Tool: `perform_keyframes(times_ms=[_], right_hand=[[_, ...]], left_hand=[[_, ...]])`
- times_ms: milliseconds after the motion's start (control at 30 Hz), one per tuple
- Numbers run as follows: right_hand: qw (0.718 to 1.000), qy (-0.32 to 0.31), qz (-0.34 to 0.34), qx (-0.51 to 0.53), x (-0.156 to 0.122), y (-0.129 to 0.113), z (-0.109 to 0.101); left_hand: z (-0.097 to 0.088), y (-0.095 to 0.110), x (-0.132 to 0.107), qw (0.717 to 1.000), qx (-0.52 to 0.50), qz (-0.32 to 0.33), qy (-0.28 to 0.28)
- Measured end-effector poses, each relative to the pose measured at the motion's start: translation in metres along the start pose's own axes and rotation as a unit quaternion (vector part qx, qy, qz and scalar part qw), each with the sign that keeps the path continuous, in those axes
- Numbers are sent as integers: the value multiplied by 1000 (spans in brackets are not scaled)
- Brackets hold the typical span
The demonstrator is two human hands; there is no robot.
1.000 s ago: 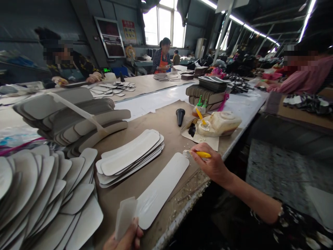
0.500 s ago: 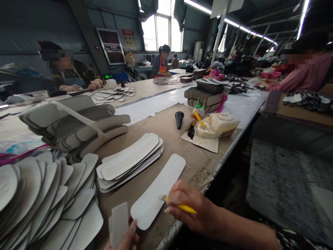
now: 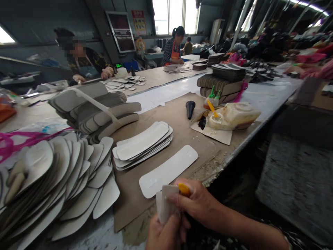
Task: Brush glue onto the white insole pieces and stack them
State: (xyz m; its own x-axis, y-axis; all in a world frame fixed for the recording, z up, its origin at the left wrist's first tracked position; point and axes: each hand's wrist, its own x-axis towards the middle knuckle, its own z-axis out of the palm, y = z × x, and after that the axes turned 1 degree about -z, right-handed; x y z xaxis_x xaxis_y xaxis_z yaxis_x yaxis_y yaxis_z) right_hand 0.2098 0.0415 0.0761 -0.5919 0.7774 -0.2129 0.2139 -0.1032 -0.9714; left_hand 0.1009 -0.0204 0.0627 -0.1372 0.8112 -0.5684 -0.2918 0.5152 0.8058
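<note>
My left hand (image 3: 166,231) is closed around a few small white strips (image 3: 168,201) held upright at the table's near edge. My right hand (image 3: 195,199) grips a yellow-handled brush (image 3: 184,189), its bristle end hidden, while the thumb and fingers pinch the top of the strips. Just beyond both hands, a long white rounded panel (image 3: 169,170) lies flat on brown paper, with a wet-looking patch at its near end. Behind it is a neat stack of similar panels (image 3: 143,142). A fanned heap of pale panels (image 3: 78,173) spreads to the left.
A cut-open plastic jug (image 3: 239,116) with a yellow stick in its mouth stands at right on cardboard. Nearby are a black cone (image 3: 190,109) and small green-tipped bottles (image 3: 212,99). A strapped bundle of panels (image 3: 101,107) stands back left. Co-workers sit across the table.
My right hand has lifted the brush off the long panel and moved to the strips. My left hand has brought the strips rightward to meet it. The camera view has turned left.
</note>
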Motion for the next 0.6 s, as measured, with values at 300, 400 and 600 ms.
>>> perform_keyframes(times_ms=[300,400,600], right_hand=[[999,36,-9,-14,7,-2,-8],[996,80,16,43,7,6,-6],[971,162,67,162,13,-8,-31]], left_hand=[[5,1,4,985,-159,-15,61],[11,-5,8,983,-169,-20,75],[22,-40,7,990,-133,-45,-4]])
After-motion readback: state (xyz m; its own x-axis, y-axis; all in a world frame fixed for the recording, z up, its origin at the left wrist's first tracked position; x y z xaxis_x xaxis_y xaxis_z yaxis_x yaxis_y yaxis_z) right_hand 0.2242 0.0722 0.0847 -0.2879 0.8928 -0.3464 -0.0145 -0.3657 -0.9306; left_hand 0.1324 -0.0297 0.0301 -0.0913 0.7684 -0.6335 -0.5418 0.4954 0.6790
